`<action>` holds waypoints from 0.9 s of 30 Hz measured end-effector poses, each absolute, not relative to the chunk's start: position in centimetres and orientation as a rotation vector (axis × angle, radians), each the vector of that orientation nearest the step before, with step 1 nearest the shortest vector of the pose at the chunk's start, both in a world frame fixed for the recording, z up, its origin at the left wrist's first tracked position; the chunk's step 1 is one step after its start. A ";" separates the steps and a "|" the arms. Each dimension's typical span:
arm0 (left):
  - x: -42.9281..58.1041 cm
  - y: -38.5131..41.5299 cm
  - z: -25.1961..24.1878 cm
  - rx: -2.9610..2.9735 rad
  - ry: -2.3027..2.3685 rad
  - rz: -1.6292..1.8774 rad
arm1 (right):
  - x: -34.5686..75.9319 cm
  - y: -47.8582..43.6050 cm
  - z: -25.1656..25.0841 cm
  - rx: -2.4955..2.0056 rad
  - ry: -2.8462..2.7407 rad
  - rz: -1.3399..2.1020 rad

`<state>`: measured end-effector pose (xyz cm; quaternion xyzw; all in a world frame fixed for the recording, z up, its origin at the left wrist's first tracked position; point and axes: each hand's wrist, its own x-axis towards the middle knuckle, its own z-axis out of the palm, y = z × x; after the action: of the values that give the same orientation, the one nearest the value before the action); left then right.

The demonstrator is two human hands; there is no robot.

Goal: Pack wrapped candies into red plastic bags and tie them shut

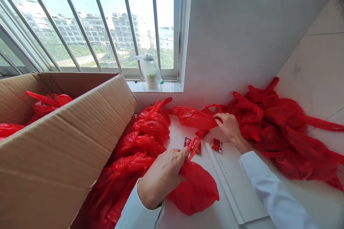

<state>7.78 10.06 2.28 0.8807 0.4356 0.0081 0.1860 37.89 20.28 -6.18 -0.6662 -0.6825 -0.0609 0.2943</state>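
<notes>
Closed firmly, the grip of the left hand (162,171) has hold of a red bag (199,191) near its handles; a handle loop stands up above the fingers while the rounded body of the bag lies to the right of the hand, over the white tabletop (176,132). At the right hand (228,125), thumb and fingertips are drawn nearly together at the edge of a second bag (190,117); whether they pinch the plastic I cannot tell.

As for progress, a good part looks done. Bunched red bags (153,128), seemingly filled, are heaped along the side of the cardboard box (67,150), and more gathered bags (49,105) sit inside it. What is left seems to be the bag in the left hand, which shows no knot, and the pile of loose bags (285,121) at the right, limp and apparently unfilled. How many it contains cannot be counted.

Between the hands lie small red packets: one (202,133) just below the second bag, another (217,145) near the white roll (223,182), and at least one more (188,142) partly behind the handle loop. These appear not yet bagged.
</notes>
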 end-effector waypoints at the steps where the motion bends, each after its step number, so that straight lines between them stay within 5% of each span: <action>1: 7.5 10.3 2.4 2.476 1.242 0.071 | 38.6 19.6 -6.2 -1.756 -1.752 -0.181; 12: 7.9 12.7 6.5 2.369 1.453 0.679 | 44.3 14.0 -8.4 -1.577 -1.072 -0.044; 19: 12.5 20.8 9.7 2.488 1.707 0.505 | 46.5 13.8 -6.1 -1.337 -0.840 -0.014; 27: 15.6 29.1 7.3 2.561 1.937 0.452 | 47.3 11.4 -2.6 -1.126 -0.720 -0.106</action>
<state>15.63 29.11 7.32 0.7889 0.5965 0.1391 -0.0505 47.26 11.35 -2.55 -0.5220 -0.3337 -0.0491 0.7834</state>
